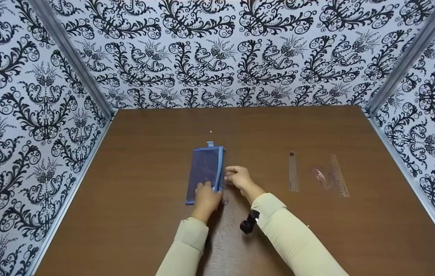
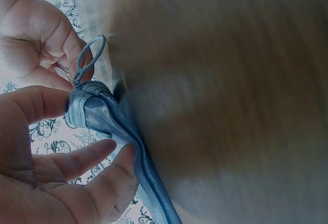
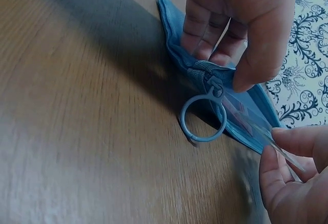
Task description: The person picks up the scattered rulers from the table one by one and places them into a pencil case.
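Note:
A blue zip pouch [image 1: 205, 165] with a see-through mesh front lies on the table, its zipped edge toward the right. My left hand [image 1: 206, 197] grips the pouch's near end beside the zipper; the ring-shaped zipper pull [image 3: 204, 117] hangs there. In the right wrist view the zip is parted, and a clear plastic piece [image 3: 279, 149] reaches into the gap. Thumb and fingers of my right hand [image 1: 240, 178] pinch that piece at the pouch's right edge. Something pinkish [image 3: 241, 119] shows through inside the pouch; I cannot tell the clear piece's exact kind.
To the right on the brown table [image 1: 156, 126] lie a clear ruler [image 1: 293, 172], a pinkish clear protractor [image 1: 321, 177] and another clear ruler [image 1: 339, 176]. Patterned walls [image 1: 217, 57] with grey metal corner posts [image 1: 76, 57] border the table at the back and sides.

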A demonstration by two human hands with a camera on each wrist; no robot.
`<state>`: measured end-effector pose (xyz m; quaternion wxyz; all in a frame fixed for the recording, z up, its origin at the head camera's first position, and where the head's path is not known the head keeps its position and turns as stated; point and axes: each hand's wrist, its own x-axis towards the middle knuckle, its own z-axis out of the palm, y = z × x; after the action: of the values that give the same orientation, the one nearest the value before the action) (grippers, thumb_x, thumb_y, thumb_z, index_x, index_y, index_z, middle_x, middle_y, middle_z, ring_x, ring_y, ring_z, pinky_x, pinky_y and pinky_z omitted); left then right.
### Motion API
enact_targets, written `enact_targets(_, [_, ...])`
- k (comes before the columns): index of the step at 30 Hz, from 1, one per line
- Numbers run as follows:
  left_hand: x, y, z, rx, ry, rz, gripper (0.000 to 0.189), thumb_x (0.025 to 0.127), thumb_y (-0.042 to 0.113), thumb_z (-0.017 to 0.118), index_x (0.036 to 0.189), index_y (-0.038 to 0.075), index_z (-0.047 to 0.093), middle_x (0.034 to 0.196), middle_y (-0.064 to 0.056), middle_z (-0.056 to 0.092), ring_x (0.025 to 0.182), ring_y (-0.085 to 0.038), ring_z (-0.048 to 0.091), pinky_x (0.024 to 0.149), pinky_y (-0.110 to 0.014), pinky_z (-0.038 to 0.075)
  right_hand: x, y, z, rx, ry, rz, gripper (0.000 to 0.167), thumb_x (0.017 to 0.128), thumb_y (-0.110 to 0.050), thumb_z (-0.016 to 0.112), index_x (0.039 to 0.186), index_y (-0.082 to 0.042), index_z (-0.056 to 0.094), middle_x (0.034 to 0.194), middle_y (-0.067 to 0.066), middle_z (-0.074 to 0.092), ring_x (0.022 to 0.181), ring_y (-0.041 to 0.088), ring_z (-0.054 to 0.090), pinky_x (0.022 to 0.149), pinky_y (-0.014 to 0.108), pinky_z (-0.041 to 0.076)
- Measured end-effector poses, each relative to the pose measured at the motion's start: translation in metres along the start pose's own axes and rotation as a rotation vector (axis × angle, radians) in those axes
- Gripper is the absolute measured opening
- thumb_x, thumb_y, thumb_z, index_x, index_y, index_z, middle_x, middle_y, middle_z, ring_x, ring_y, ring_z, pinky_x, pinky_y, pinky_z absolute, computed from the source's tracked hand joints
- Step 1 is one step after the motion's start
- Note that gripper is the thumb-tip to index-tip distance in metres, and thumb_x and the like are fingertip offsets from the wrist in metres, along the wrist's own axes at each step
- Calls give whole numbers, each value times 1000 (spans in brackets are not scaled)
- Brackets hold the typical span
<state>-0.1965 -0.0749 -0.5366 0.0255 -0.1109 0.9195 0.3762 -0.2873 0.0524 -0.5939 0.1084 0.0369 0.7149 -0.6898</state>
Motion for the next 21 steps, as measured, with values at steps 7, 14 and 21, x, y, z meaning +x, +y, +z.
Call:
enact_targets(7, [0, 1, 0, 2, -4, -2, 53, 83, 19, 68, 127, -9, 54, 126, -28, 48, 116, -43, 47, 96, -50, 43, -35, -44, 7, -117, -1, 62, 43, 79, 17, 57, 122, 12, 59, 110, 25, 65, 99, 28, 64, 76, 28, 53])
enact_targets(14, [-1, 1, -1, -12, -11, -13, 54, 83, 19, 68, 128, -9, 54, 126, -28, 47, 117, -43, 46, 96, -50, 44, -35, -43, 7, -168, -60, 69, 45, 80, 11, 54, 125, 9, 59, 116, 23, 65, 111, 30, 61, 83, 31, 50])
enact_targets(21, [-1, 2, -1, -15, -23, -22, 56, 83, 19, 68, 129, -10, 52, 127, -28, 46, 118, -42, 45, 96, -51, 43, -35, -43, 7, -138, -120, 63, 45, 82, 12, 53, 127, 11, 55, 117, 24, 64, 109, 30, 61, 90, 36, 50])
